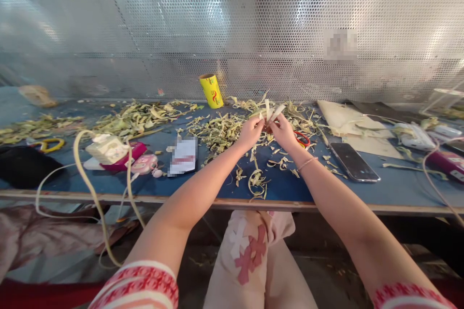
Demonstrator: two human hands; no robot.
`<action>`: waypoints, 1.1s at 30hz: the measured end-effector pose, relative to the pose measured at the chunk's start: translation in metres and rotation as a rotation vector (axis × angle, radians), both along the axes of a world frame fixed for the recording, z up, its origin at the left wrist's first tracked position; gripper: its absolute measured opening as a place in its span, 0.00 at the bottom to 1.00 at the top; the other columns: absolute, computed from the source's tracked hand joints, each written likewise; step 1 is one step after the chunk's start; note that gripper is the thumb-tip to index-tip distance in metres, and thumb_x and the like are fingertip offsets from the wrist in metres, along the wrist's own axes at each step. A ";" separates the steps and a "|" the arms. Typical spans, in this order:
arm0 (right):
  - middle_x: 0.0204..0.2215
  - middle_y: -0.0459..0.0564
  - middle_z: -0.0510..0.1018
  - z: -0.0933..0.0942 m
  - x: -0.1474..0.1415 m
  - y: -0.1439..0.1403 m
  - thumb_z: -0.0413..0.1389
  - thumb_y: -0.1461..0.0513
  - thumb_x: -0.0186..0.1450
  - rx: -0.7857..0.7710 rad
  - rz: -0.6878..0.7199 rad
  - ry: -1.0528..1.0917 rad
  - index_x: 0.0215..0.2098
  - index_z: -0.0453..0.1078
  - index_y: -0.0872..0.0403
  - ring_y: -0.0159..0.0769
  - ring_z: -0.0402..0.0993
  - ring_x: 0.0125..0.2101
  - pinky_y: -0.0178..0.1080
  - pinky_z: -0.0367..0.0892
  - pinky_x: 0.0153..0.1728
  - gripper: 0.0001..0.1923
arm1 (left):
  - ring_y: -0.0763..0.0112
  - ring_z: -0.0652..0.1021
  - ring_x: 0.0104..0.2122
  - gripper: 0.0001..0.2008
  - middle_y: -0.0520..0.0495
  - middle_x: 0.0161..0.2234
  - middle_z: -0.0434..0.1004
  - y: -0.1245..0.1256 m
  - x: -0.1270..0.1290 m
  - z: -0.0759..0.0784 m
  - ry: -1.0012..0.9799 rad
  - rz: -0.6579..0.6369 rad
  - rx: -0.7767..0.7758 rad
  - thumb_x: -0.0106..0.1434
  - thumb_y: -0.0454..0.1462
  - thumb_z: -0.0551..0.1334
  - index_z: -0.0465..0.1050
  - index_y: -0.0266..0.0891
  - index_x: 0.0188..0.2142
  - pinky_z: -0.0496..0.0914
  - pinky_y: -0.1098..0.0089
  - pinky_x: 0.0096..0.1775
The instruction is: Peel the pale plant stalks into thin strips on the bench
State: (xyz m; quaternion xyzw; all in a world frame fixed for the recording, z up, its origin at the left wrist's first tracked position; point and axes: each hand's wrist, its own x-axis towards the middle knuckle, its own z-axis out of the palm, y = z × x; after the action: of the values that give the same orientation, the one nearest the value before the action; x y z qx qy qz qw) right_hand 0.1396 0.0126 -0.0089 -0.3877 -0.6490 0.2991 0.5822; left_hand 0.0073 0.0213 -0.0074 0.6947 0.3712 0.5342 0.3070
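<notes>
Above the table's near edge (pixel 217 201), your left hand (pixel 249 133) and right hand (pixel 283 131) are pinching pale leaf strips (pixel 270 112), with bare blue tabletop lying beneath.

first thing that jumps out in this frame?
Both hands, left hand and right hand, meet at mid-table, pinching pale leaf strips that fan upward. Leaf scraps litter the blue table around them. A yellow tube stands just behind, and a phone lies to the right.

Perforated shiny metal screen (pixel 253 34); matt blue tabletop (pixel 217 183); glossy phone (pixel 353 161).
</notes>
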 end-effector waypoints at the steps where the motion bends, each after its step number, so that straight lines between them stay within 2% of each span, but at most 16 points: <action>1: 0.28 0.44 0.73 0.000 0.000 0.001 0.55 0.58 0.58 -0.019 0.004 0.024 0.33 0.63 0.51 0.30 0.70 0.24 0.36 0.70 0.26 0.07 | 0.66 0.77 0.35 0.11 0.45 0.31 0.78 0.002 0.001 -0.001 -0.054 -0.029 -0.048 0.63 0.39 0.57 0.75 0.35 0.33 0.71 0.67 0.40; 4: 0.28 0.44 0.74 0.000 0.000 0.006 0.55 0.56 0.59 -0.079 0.004 0.118 0.33 0.63 0.51 0.30 0.71 0.24 0.37 0.72 0.29 0.09 | 0.69 0.77 0.32 0.10 0.46 0.31 0.78 0.006 0.003 -0.004 -0.245 -0.071 -0.182 0.63 0.37 0.56 0.75 0.35 0.34 0.72 0.68 0.38; 9: 0.25 0.42 0.72 0.000 0.001 0.010 0.58 0.55 0.57 -0.130 -0.044 0.245 0.33 0.64 0.52 0.30 0.73 0.25 0.38 0.73 0.32 0.11 | 0.76 0.74 0.27 0.07 0.49 0.28 0.74 0.006 0.000 0.002 -0.473 0.050 -0.308 0.64 0.35 0.56 0.70 0.35 0.32 0.70 0.74 0.32; 12: 0.23 0.41 0.72 0.003 0.002 0.008 0.59 0.58 0.55 -0.175 -0.042 0.293 0.32 0.65 0.52 0.30 0.74 0.25 0.37 0.73 0.33 0.10 | 0.79 0.71 0.22 0.07 0.51 0.26 0.72 0.003 -0.002 0.005 -0.532 0.054 -0.385 0.66 0.36 0.54 0.68 0.36 0.33 0.69 0.74 0.30; 15: 0.21 0.40 0.72 0.004 0.002 0.006 0.59 0.62 0.54 -0.226 -0.050 0.330 0.31 0.64 0.52 0.31 0.75 0.25 0.37 0.73 0.34 0.08 | 0.78 0.72 0.21 0.07 0.52 0.25 0.71 0.001 -0.002 0.007 -0.559 0.003 -0.390 0.68 0.37 0.52 0.65 0.38 0.36 0.70 0.72 0.30; 19: 0.21 0.43 0.73 0.000 0.005 0.009 0.57 0.65 0.52 -0.278 -0.092 0.219 0.28 0.68 0.54 0.34 0.75 0.25 0.40 0.72 0.34 0.04 | 0.75 0.74 0.22 0.08 0.50 0.29 0.75 -0.001 0.000 0.008 -0.557 -0.052 -0.368 0.68 0.40 0.50 0.64 0.39 0.39 0.72 0.68 0.34; 21: 0.24 0.46 0.76 -0.002 0.007 0.011 0.57 0.66 0.50 -0.217 -0.131 0.073 0.28 0.72 0.55 0.37 0.76 0.28 0.43 0.72 0.36 0.06 | 0.74 0.75 0.24 0.09 0.49 0.31 0.76 0.000 -0.001 0.007 -0.543 -0.069 -0.360 0.69 0.40 0.49 0.63 0.39 0.40 0.72 0.66 0.36; 26: 0.35 0.49 0.79 0.003 0.009 0.003 0.57 0.64 0.52 0.123 -0.103 -0.202 0.31 0.75 0.53 0.40 0.74 0.39 0.45 0.68 0.46 0.08 | 0.71 0.79 0.30 0.08 0.51 0.27 0.74 0.004 -0.001 0.003 -0.521 -0.066 -0.315 0.68 0.42 0.51 0.63 0.40 0.39 0.74 0.64 0.40; 29: 0.34 0.49 0.78 0.010 0.007 -0.006 0.56 0.59 0.56 0.224 -0.100 -0.239 0.31 0.74 0.52 0.39 0.71 0.42 0.45 0.66 0.48 0.07 | 0.70 0.79 0.32 0.09 0.51 0.27 0.73 0.004 -0.001 0.002 -0.488 -0.066 -0.271 0.67 0.44 0.54 0.63 0.40 0.38 0.74 0.62 0.42; 33: 0.34 0.49 0.77 0.013 0.006 -0.008 0.55 0.58 0.58 0.222 -0.134 -0.177 0.27 0.72 0.53 0.37 0.71 0.39 0.42 0.66 0.46 0.07 | 0.69 0.79 0.30 0.11 0.51 0.27 0.73 0.002 0.000 0.002 -0.420 -0.080 -0.228 0.65 0.45 0.57 0.64 0.39 0.37 0.74 0.62 0.40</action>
State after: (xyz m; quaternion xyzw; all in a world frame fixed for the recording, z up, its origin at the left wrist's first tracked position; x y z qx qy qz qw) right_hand 0.1452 0.0049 0.0042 -0.3884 -0.6994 0.1508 0.5807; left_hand 0.0071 0.0237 -0.0054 0.5433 0.3292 0.6091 0.4748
